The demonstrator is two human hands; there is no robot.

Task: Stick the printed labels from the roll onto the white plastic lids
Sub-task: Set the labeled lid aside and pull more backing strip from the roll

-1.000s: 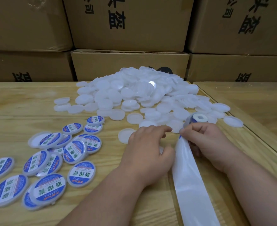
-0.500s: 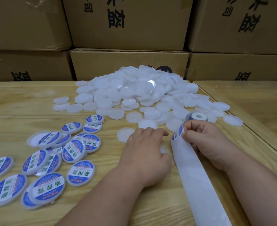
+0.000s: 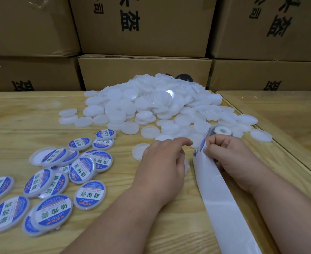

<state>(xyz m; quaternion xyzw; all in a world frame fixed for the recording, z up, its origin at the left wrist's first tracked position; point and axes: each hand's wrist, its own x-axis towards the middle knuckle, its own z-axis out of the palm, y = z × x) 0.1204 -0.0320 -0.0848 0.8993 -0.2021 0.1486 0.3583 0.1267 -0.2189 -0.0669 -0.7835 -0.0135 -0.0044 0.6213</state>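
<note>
Right hand (image 3: pixel 229 158) pinches the backing strip (image 3: pixel 222 198), baring a label (image 3: pixel 199 148); left hand (image 3: pixel 162 162), fingers loose over a lid (image 3: pixel 186 165), likely peels next.

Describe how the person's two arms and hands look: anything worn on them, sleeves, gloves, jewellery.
Both arms are bare from the frame's bottom edge to the wrist, with no sleeve showing. The left hand and the right hand wear no gloves. No watch, bracelet or ring is visible. The nails look short and unpainted.

labelled lids (image 3: pixel 89 195): "助焊膏", upside down | cardboard boxes (image 3: pixel 142 24): large black characters, cropped, inverted
</note>
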